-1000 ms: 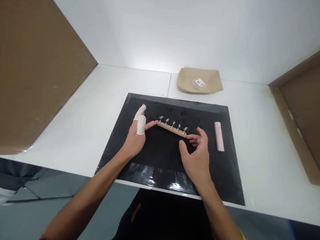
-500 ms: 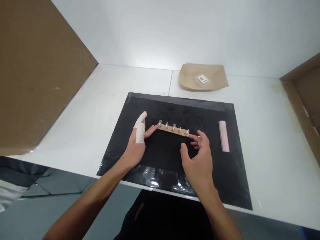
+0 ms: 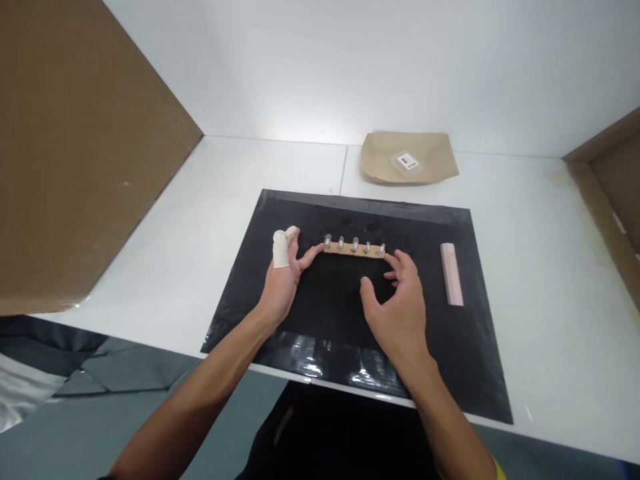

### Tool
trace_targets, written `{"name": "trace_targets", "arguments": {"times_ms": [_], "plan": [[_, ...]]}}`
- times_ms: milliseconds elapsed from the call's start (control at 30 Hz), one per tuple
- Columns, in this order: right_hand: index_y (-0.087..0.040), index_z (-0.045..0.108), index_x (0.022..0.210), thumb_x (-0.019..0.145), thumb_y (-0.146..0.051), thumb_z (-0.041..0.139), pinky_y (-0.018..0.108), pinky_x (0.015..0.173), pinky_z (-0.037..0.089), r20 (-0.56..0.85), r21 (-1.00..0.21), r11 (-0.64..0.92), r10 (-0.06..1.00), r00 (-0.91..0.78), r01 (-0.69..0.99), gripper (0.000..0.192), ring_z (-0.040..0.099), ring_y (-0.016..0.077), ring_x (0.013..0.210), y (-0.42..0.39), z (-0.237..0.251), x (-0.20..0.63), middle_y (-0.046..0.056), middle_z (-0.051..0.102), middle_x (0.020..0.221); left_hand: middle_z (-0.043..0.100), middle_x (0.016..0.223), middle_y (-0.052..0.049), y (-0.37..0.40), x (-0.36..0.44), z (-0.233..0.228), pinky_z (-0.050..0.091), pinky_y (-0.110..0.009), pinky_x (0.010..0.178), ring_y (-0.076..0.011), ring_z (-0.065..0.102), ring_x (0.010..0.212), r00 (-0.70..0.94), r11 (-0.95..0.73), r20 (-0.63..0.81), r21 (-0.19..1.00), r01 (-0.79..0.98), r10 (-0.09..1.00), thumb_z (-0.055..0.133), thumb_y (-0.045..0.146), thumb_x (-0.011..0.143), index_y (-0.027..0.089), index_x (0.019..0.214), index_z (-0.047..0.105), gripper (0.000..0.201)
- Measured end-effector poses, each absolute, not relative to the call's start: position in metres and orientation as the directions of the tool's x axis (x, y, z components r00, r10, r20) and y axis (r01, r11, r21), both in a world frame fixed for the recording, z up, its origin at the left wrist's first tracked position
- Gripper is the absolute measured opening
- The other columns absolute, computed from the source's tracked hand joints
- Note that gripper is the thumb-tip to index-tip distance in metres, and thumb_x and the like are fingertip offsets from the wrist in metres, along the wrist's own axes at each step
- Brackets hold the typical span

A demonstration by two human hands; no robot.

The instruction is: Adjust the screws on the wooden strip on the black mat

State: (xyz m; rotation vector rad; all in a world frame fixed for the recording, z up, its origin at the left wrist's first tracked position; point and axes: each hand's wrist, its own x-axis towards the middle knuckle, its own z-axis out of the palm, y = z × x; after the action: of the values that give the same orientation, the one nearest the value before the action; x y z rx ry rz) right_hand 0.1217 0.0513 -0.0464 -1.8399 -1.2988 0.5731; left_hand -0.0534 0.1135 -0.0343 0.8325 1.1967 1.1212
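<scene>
A narrow tan strip (image 3: 354,250) lies on the black mat (image 3: 320,307), bearing a row of several small clear pieces with whitish and metallic parts; their kind is too small to make out. My left hand (image 3: 283,280), with white finger cots on its thumb and a finger, touches the strip's left end with an extended fingertip. At the right end, a fingertip of my right hand (image 3: 400,307) rests against the strip, thumb spread apart from the fingers. Neither hand is closed around anything.
A pink bar (image 3: 452,274) lies on the mat's right side. Behind the mat, a brown paper tray (image 3: 375,157) holds a small clear case (image 3: 407,162) with a white label. Cardboard panels (image 3: 90,160) border the white table (image 3: 185,220) at left and right.
The strip has turned slightly and now lies more level, its right end farther from me. My left thumb has folded inward, and my right fingers have followed the strip's end.
</scene>
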Motion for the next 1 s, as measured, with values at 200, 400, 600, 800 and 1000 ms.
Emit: {"name": "trace_targets", "arguments": {"times_ms": [200, 400, 600, 800, 1000], "plan": [[-0.015, 0.043, 0.146, 0.088, -0.039, 0.062, 0.053, 0.101, 0.048, 0.063, -0.815, -0.169, 0.925, 0.374, 0.555, 0.066, 0.060, 0.0275, 0.108, 0.056, -0.048, 0.124, 0.016, 0.062, 0.135, 0.014, 0.174, -0.009, 0.122, -0.051, -0.033, 0.025, -0.053, 0.130, -0.0340, 0.061, 0.135, -0.021, 0.265, -0.272, 0.951, -0.156, 0.962, 0.023, 0.077, 0.099, 0.029, 0.157, 0.035, 0.076], [-0.015, 0.042, 0.145, 0.089, -0.040, 0.060, 0.050, 0.101, 0.048, 0.039, -0.851, -0.179, 0.916, 0.400, 0.493, 0.064, 0.061, 0.0257, 0.110, 0.055, -0.048, 0.129, 0.016, 0.061, 0.138, 0.032, 0.169, -0.008, 0.118, -0.059, -0.039, 0.025, -0.052, 0.131, -0.0342, 0.050, 0.145, -0.074, 0.070, -0.071, 0.997, -0.021, 0.995, 0.027, 0.075, 0.100, 0.030, 0.151, 0.047, 0.072], [-0.019, 0.050, 0.134, 0.089, -0.041, 0.067, 0.040, 0.084, 0.050, 0.033, -0.978, -0.069, 0.879, 0.476, 0.195, 0.053, 0.063, 0.0195, 0.091, 0.032, -0.020, 0.137, 0.011, 0.070, 0.122, 0.030, 0.170, -0.003, 0.089, -0.077, -0.020, 0.019, -0.045, 0.133, -0.0287, 0.054, 0.142, -0.199, -0.133, 0.123, 0.990, -0.037, 0.972, 0.029, 0.073, 0.101, 0.032, 0.147, 0.051, 0.066], [-0.023, 0.054, 0.127, 0.102, -0.048, 0.051, 0.031, 0.070, 0.046, -0.061, -0.918, 0.022, 0.979, 0.196, -0.396, 0.036, 0.056, 0.0152, 0.071, -0.010, 0.019, 0.115, 0.003, 0.074, 0.086, 0.029, 0.171, -0.002, 0.051, -0.032, 0.025, 0.034, -0.048, 0.128, -0.0299, 0.052, 0.145, 0.024, 0.002, 0.006, 0.946, -0.325, 1.000, 0.000, 0.072, 0.100, 0.030, 0.145, 0.051, 0.080], [-0.023, 0.066, 0.126, 0.103, -0.072, 0.021, 0.025, 0.050, 0.035, -0.040, -0.612, -0.125, 0.991, -0.127, -0.781, 0.070, 0.034, 0.0126, 0.048, -0.039, 0.034, 0.113, -0.003, 0.046, 0.053, 0.028, 0.171, 0.004, 0.023, 0.004, 0.053, 0.035, -0.056, 0.126, -0.0343, 0.049, 0.146, 0.318, 0.133, 0.010, 0.895, -0.425, 0.948, -0.006, 0.080, 0.093, 0.034, 0.148, 0.048, 0.090]]}}
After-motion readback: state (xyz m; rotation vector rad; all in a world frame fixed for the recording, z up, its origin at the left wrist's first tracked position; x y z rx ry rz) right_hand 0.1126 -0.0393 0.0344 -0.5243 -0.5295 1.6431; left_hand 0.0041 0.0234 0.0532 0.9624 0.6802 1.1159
